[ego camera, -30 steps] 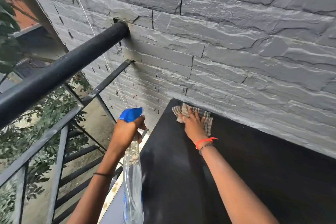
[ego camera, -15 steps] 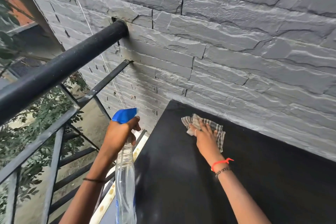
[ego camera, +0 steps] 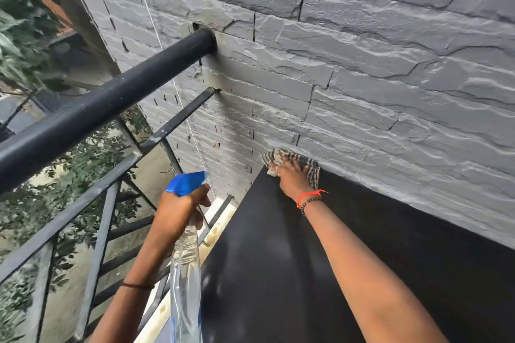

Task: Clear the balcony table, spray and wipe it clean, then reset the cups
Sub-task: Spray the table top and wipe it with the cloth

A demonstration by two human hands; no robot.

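The black balcony table [ego camera: 278, 273] runs along the grey stone wall. My right hand [ego camera: 291, 177] presses a checked grey cloth [ego camera: 309, 166] flat onto the table's far left corner, right against the wall, fingers spread over it. My left hand [ego camera: 178, 209] grips the neck of a clear spray bottle [ego camera: 185, 281] with a blue trigger head [ego camera: 186, 182], held upright beside the table's left edge. No cups are in view.
A thick black handrail [ego camera: 111, 104] and slanted metal railing bars [ego camera: 92, 198] stand close on the left, fixed into the grey stone wall [ego camera: 362, 78]. A pale floor ledge [ego camera: 220, 217] shows between railing and table. Trees lie beyond the railing.
My right hand slid the cloth away from the far corner half a second ago and has now pushed it back up against the wall. The bottle stays in my left hand.
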